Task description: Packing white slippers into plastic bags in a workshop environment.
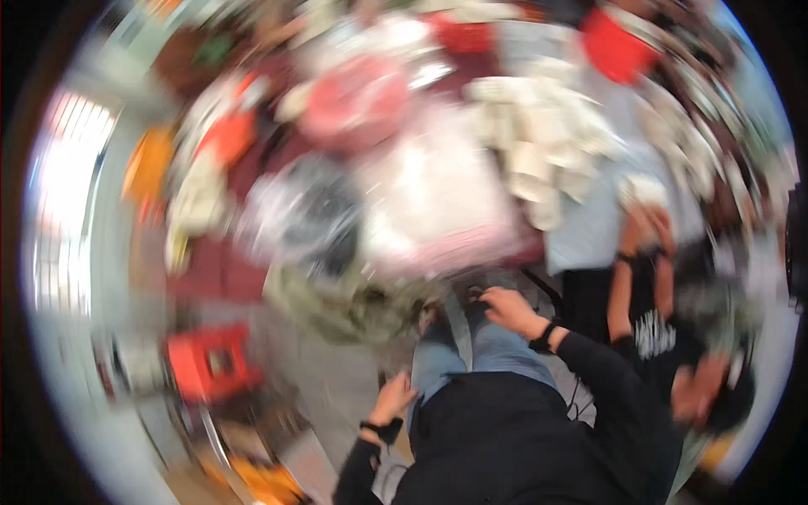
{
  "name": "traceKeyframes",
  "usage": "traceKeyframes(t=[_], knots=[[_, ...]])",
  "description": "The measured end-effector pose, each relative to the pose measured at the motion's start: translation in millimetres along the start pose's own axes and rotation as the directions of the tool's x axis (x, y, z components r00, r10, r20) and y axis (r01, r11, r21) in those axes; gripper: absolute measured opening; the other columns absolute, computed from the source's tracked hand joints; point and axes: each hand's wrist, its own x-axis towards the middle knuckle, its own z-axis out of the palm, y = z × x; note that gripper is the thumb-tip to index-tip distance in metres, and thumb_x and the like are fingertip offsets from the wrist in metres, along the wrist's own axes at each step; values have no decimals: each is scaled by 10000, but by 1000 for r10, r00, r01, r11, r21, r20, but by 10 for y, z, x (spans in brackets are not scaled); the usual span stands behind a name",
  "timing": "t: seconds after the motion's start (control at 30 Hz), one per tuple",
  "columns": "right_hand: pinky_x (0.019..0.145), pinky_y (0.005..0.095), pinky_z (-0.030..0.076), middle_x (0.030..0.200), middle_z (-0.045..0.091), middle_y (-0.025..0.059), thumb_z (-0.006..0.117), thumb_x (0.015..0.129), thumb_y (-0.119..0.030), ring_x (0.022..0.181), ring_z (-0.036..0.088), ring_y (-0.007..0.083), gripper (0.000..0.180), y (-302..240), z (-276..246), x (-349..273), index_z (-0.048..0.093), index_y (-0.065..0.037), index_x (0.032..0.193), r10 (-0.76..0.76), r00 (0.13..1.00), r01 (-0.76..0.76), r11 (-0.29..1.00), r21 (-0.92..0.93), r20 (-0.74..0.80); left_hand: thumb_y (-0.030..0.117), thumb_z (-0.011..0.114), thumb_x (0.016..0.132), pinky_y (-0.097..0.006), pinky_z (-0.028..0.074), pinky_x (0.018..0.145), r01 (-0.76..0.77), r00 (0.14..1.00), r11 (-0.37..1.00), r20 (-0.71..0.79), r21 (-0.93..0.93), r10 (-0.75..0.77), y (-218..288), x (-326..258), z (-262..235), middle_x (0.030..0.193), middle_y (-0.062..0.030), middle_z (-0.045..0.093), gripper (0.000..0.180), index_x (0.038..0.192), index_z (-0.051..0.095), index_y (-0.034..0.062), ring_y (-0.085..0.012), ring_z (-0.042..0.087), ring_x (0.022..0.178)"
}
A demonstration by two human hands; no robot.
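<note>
The whole picture is smeared by motion. My left hand (392, 401) hangs beside my left thigh against my blue jeans (471, 353), fingers loosely apart, and holds nothing. My right hand (507, 309) hovers over my right knee with its fingers spread and nothing in it. Both wrists wear dark bands. Just ahead of my knees lies an olive-green bundle (353, 307). Beyond it a table carries clear plastic bags (429, 202), one over something dark (316, 215).
A red stool (210, 362) stands on the grey floor at my left. A pile of white cloth (547, 143) lies at the table's right. Another person in a black shirt (665, 337) stands close on my right, hands (648, 227) raised to something white.
</note>
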Motion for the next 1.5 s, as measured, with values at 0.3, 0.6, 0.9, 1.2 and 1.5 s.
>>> traceKeyframes(t=[0.3,0.6,0.9,1.2,1.5], knots=[[697,453,459,912,601,157,580,746,-254,852,585,341,329,-212,591,-1141,527,-30,981,488,868,-485,873,-56,91,100,525,829,-290,378,485,-365,839,922,476,132,264,-595,977,-718,602,-13,465,68,788,496,53,-109,418,548],[643,446,483,818,641,168,594,691,-178,789,617,343,179,-482,1969,-3227,642,-28,775,989,82,-914,126,386,-127,150,523,822,-347,385,514,-838,476,509,721,197,503,1280,1196,-346,589,-116,468,165,755,495,2,-172,440,550],[873,509,381,1111,584,135,551,784,-285,1024,555,285,351,-1229,4432,-3614,599,-100,1078,889,-336,-705,-456,542,311,149,500,814,-417,437,632,-899,374,333,896,286,241,1774,558,501,797,-214,583,180,913,552,7,-368,572,740],[999,570,165,1220,488,43,358,893,-284,1228,333,284,321,-1963,5490,-2939,574,-229,1124,918,-355,-768,-394,504,177,191,509,829,-385,442,647,-906,389,126,912,404,-129,1628,352,908,825,-186,582,161,892,558,50,-342,559,751],[1009,546,142,1119,580,50,363,892,-223,1143,478,248,315,-1434,6292,-2903,586,-185,1110,946,-166,-900,-261,350,277,70,496,848,-282,448,609,-758,390,544,919,360,-64,1954,146,1065,695,-4,521,123,951,561,63,-153,519,658]])
